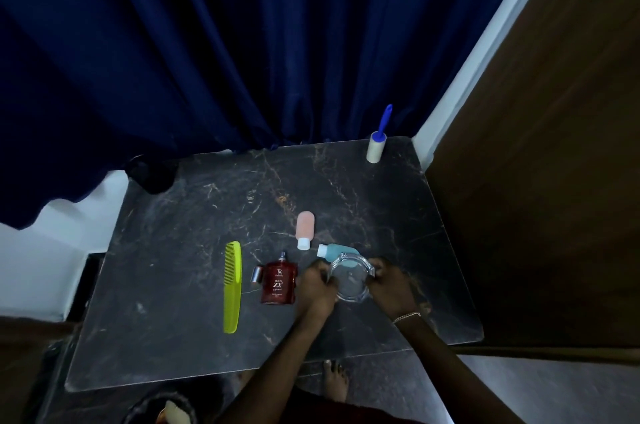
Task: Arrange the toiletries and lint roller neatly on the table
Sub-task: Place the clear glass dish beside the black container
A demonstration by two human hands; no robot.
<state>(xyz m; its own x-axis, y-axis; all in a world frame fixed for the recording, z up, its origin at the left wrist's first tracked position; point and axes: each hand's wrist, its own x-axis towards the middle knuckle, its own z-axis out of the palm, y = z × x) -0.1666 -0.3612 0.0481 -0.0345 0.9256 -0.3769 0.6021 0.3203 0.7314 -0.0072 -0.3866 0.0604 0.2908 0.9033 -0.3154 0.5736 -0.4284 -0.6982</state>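
Note:
Both my hands grip a clear plastic container just above the dark marble table: my left hand on its left rim, my right hand on its right. A blue travel bottle lies partly under the container's far edge. A pink travel bottle lies flat beyond it, cap toward me. A red perfume bottle lies flat left of my left hand, its silver cap loose beside it. A yellow-green comb lies further left. The lint roller stands upright at the far right corner.
A dark blue curtain hangs behind the table and touches its far edge. A brown wooden panel runs along the right side. A bare foot shows on the floor below the table's near edge.

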